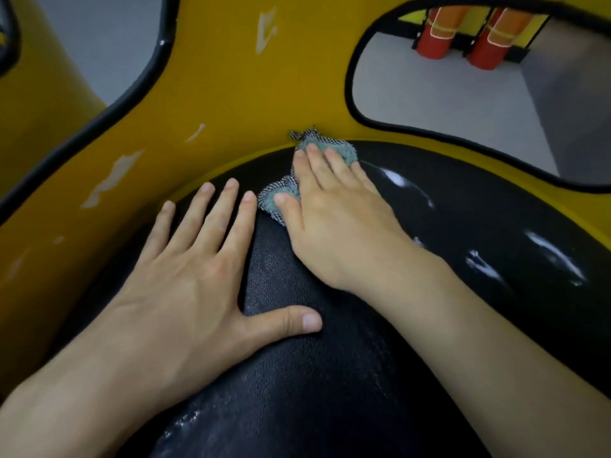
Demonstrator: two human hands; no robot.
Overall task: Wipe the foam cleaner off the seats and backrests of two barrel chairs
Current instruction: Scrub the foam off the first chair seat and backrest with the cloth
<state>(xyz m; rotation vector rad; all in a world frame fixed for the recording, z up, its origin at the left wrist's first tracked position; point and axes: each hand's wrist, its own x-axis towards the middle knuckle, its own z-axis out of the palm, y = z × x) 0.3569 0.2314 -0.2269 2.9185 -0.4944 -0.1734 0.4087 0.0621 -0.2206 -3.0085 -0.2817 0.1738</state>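
Pressing the cloth [345,153] onto the seat [330,375], I have the right hand [334,223] flat and palm down. Its fingers are straight and slightly spread over the grey-green pile, and the thumb reaches sideways onto a lower fold. The cloth is bunched under those fingers and pokes out past the fingertips, where the black seat meets the yellow backrest [248,104]; its checkered edge touches the backrest. The right forearm comes in from the lower right. The left hand [185,285] rests on the seat just beside the right thumb, palm down and holding nothing. Its four fingers fan toward the backrest, and its thumb is swung wide toward the right forearm. White foam streaks [396,178] lie on the seat just right of the right little finger, with more farther right past the wrist. Pale patches [112,180] mark the backrest left of the left fingertips; I cannot tell whether they are foam. Beyond the right fingertips a cutout [348,90] in the backrest shows two red cylinders [433,44] on a grey floor [429,104].
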